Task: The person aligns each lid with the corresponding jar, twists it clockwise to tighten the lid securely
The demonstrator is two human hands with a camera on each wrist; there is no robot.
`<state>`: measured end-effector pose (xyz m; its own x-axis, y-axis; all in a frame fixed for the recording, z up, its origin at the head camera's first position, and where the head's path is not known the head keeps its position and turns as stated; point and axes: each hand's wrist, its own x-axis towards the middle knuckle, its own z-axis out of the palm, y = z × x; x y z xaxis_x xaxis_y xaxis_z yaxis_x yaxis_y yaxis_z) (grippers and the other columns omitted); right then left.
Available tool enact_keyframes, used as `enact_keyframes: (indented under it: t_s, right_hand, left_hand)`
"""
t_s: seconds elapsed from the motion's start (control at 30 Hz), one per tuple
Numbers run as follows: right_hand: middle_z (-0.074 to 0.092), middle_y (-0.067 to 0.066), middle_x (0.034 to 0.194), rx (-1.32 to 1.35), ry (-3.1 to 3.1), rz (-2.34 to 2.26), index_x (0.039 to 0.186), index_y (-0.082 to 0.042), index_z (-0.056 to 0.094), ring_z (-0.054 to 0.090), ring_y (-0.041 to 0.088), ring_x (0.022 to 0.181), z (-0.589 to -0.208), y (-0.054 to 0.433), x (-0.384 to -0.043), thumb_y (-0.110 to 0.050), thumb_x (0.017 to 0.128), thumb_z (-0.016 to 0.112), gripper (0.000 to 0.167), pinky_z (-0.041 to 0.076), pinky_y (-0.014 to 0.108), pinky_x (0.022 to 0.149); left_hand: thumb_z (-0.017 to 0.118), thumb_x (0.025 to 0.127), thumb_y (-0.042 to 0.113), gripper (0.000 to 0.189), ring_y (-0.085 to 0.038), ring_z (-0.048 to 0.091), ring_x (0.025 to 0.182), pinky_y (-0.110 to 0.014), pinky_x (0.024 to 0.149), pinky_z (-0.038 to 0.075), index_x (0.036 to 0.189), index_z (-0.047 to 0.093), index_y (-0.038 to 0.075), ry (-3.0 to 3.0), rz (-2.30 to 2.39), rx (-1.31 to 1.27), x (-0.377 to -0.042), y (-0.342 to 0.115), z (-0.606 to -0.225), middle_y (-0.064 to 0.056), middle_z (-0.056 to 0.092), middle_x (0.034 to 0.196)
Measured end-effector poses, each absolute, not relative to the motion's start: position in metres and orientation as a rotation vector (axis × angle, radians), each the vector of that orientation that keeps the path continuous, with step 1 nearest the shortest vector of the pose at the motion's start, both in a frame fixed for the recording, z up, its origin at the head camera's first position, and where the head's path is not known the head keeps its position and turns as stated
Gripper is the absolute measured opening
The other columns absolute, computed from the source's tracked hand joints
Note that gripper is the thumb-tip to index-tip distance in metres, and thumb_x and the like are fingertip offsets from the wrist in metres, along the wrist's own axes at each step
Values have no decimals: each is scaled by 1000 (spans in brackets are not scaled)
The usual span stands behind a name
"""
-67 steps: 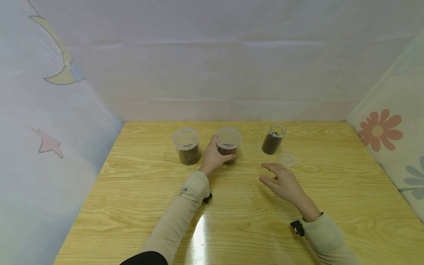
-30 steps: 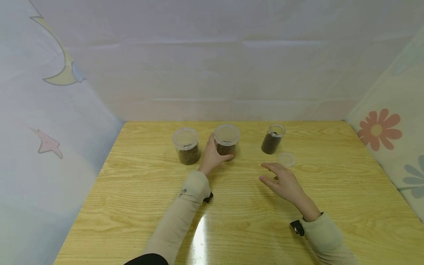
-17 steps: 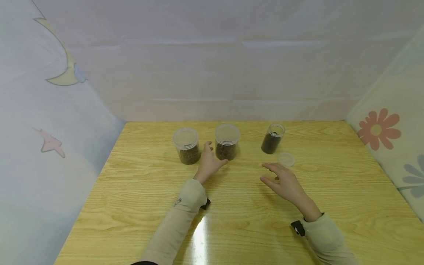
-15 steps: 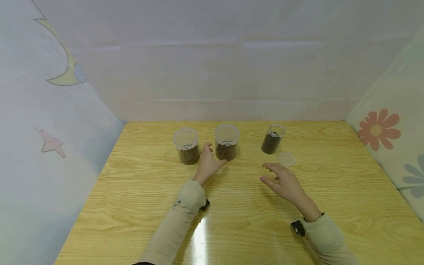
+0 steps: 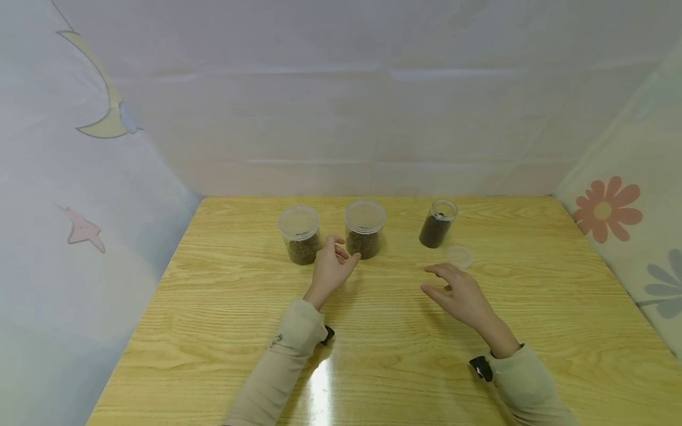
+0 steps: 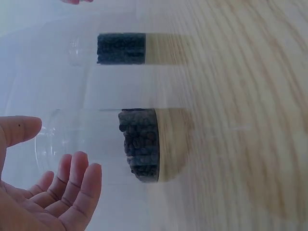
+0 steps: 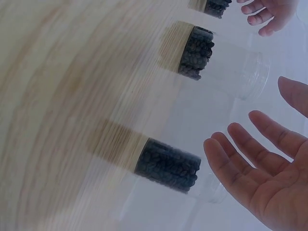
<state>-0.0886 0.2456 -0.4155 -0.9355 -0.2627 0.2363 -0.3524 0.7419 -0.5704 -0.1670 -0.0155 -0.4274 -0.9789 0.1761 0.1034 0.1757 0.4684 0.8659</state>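
Note:
My left hand (image 5: 331, 266), fingers loosely bent and holding nothing, hovers just in front of the middle wide jar (image 5: 365, 228), a clear lidded jar partly filled with dark beans. To its left stands a matching lidded jar (image 5: 301, 234), partly overlapped by the hand. On the right is a narrow, lidless jar (image 5: 438, 223) fuller of the same beans. Nearest to my right hand (image 5: 460, 296) lies a small round translucent lid (image 5: 460, 257) on the table; that hand is relaxed and bare of objects. The beans (image 6: 142, 144) show clearly in the left wrist view.
All the jars stand on a light wood-grain table (image 5: 234, 331), toward its far edge. A pale cloth backdrop (image 5: 341, 118) rises behind, and printed side panels flank the table, one with a red flower (image 5: 603, 210).
My left hand nudged the middle wide jar slightly back and left, let go of it, then drew back toward me with its fingers relaxing. My right hand has hardly moved.

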Motion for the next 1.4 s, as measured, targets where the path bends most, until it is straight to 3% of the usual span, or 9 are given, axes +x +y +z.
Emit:
enact_keyframes:
  t_s: [0.3, 0.57, 1.4]
  right_hand:
    - [59, 19, 106, 462, -2791, 949, 105, 4, 60, 57, 35, 93, -415, 253, -85, -15, 84, 66, 28, 52, 43, 65]
    - [60, 21, 102, 423, -2758, 932, 104, 5, 60, 58, 37, 88, -416, 261, -80, -11, 83, 66, 27, 52, 44, 62]
    - [60, 24, 105, 229, -2810, 952, 110, 7, 59, 58, 39, 89, -419, 284, -65, -14, 85, 64, 32, 52, 44, 63]
  left_hand:
    - [64, 85, 21, 45, -17, 59, 69, -26, 61, 49, 118, 46, -3, 2652, 1598, 442, -163, -13, -427, -8, 60, 83]
    - [63, 86, 18, 37, -19, 59, 79, -27, 67, 50, 115, 49, 0, 2590, 1510, 566, -163, -2, -426, -8, 59, 92]
    - [62, 85, 25, 44, -17, 58, 85, -26, 69, 49, 122, 49, 4, 2520, 1440, 605, -163, 41, -428, -8, 60, 97]
